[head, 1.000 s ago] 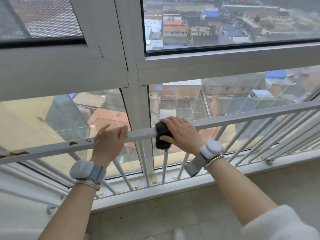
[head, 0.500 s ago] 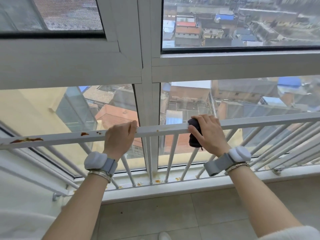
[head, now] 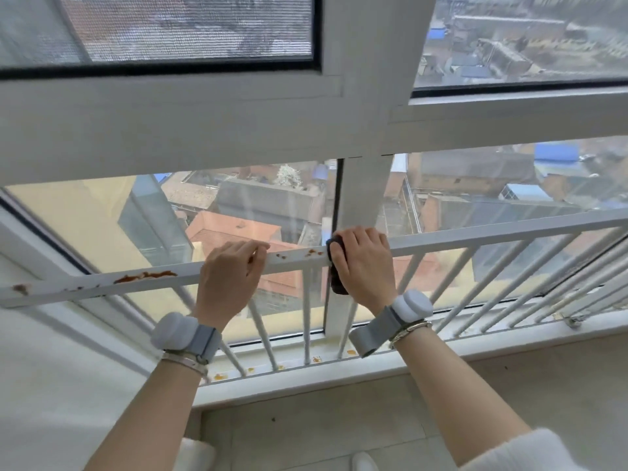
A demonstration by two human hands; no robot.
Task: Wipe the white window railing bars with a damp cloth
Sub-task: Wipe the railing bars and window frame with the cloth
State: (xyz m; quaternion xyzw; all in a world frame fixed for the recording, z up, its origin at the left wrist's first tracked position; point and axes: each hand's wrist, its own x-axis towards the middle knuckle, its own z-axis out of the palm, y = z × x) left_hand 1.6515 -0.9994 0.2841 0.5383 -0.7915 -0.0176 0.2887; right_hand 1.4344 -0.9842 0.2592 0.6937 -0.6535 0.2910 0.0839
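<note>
Head view. Right hand [head: 365, 266] curled in a clamped grip over a dark cloth [head: 337, 266], fingers wrapped across the top of the white top rail [head: 475, 240], thumb side toward 9 o'clock. Cloth folded over the rail and pressed against it, mostly hidden beneath the palm, showing only at the hand's 9 o'clock edge, with a dark end hanging below the rail toward 6 o'clock.

Left hand [head: 229, 278] gripping the same rail bare, fingers hooked over its top edge, at 9 o'clock from the cloth and near it but apart.

Rail's long axis running from about 8 o'clock at the frame's left edge up to about 2 o'clock at the right edge. Brown stains [head: 146, 277] on the rail at 9 o'clock from the left hand, smaller specks [head: 312, 253] between the two hands. Thin white vertical bars [head: 307, 321] dropping from the rail to the sill [head: 441, 355]. White-and-grey bands on both wrists. Rooftops visible through the glass beyond.
</note>
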